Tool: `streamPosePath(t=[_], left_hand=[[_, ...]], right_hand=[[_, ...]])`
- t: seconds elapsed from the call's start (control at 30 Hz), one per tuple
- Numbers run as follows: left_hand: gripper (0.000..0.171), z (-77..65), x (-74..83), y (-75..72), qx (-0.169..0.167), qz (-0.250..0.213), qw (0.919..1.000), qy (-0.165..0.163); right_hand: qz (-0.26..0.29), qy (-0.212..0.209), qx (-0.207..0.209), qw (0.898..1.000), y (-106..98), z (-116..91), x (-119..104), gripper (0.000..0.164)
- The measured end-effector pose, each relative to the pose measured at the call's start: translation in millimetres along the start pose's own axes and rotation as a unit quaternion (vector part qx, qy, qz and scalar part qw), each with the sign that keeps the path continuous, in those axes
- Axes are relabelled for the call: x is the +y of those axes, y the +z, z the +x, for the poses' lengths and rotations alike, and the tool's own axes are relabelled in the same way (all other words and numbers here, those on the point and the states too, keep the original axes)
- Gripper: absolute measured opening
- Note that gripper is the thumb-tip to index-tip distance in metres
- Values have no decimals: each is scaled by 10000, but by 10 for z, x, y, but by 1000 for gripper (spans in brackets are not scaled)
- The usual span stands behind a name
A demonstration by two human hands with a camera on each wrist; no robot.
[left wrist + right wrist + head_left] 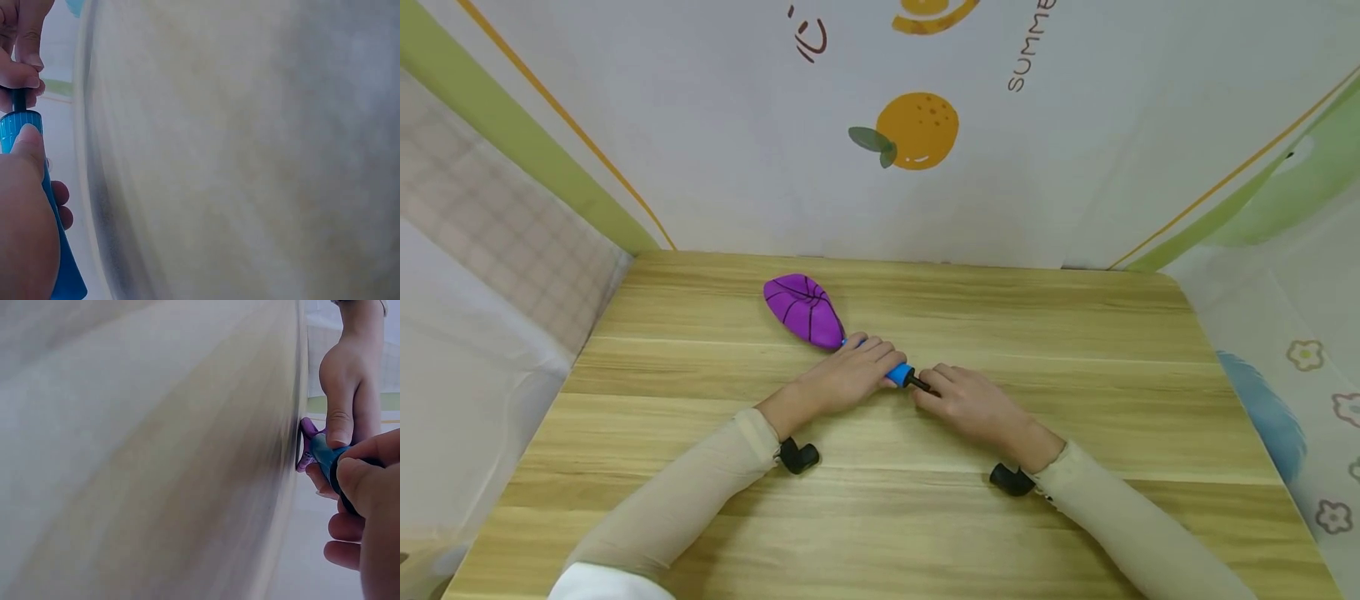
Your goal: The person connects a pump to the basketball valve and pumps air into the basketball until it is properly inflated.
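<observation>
Blue pump clasped in left hand, apparently for bracing; black plunger, at four o'clock, pinched by right hand; purple ball (caved-in) at ten.

I see left hand curled in a grip, right hand in a pinch; forearms converge from either side.
</observation>
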State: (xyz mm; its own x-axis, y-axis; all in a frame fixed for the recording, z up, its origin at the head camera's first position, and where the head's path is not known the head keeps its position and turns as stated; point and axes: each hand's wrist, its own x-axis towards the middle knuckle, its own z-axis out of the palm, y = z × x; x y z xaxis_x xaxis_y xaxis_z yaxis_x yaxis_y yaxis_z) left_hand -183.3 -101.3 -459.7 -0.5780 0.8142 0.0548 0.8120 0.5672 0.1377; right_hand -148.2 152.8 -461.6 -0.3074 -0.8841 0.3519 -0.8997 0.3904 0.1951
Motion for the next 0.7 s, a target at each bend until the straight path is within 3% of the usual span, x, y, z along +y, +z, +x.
streamPosePath(t=[0.33,0.7], left_hand=[[36,9,-40,1,192,157,9996,129],[37,-7,-46,-13,82,35,9999,76]], right_hand=[[80,143,143,9998,-79,-78,-21,49],[-20,13,152,9999,-292,-405,-46,50]])
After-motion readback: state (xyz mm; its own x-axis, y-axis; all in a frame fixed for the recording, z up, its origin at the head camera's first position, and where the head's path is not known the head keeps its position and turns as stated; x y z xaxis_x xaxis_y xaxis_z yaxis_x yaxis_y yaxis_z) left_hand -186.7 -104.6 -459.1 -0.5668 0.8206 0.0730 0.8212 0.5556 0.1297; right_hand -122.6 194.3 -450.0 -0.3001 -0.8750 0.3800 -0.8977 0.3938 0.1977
